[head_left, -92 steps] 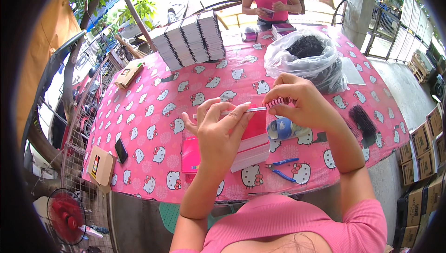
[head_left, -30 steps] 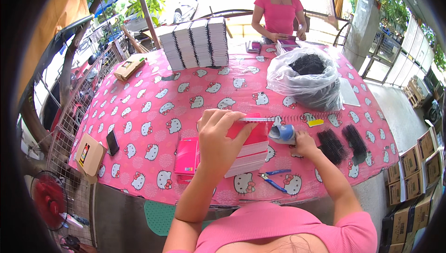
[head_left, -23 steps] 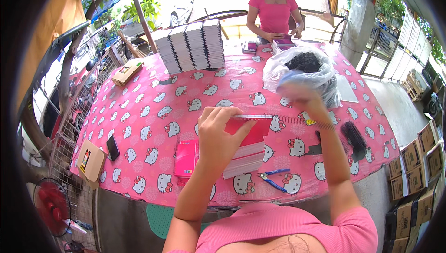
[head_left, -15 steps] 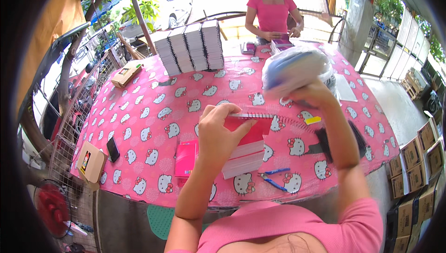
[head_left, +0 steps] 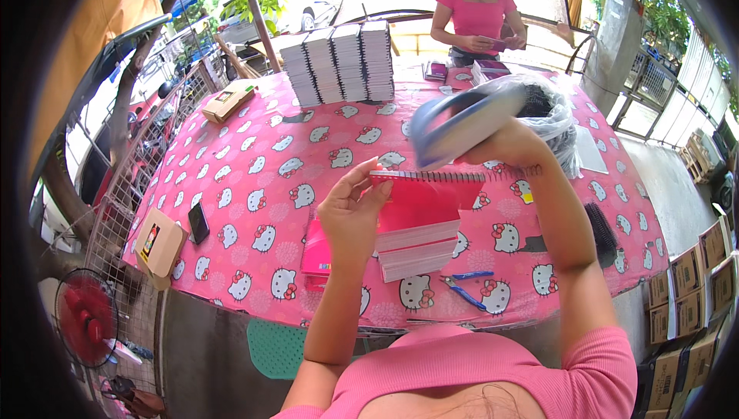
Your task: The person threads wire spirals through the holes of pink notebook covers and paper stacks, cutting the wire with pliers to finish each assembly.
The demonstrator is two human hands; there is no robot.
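My left hand (head_left: 350, 205) pinches the left end of a red-covered notebook (head_left: 423, 202), held up on its bound edge. A dark spiral coil (head_left: 450, 178) runs along that edge, its loose end sticking out to the right under my right forearm. My right hand (head_left: 512, 145) grips a flat, rounded, blue-and-white thing (head_left: 462, 128), smeared by motion, raised just above and beyond the coil. Below the notebook stands a stack of unbound page blocks (head_left: 419, 253). Pink covers (head_left: 316, 253) lie beside my left forearm. Blue-handled cutters (head_left: 466, 289) rest open near the table's front edge.
A clear plastic bag (head_left: 560, 128) with dark contents sits beyond my right hand. Black coils (head_left: 600, 236) lie at the right. Tall stacks of spiral notebooks (head_left: 339, 65) stand at the back; a phone (head_left: 198, 223) and cardboard box (head_left: 159, 243) lie left. Across the table, a person (head_left: 477, 18) handles papers.
My right hand has swung the blue-and-white thing leftward, away from the plastic bag. My left hand keeps its hold on the notebook. The person opposite has lifted something purple.
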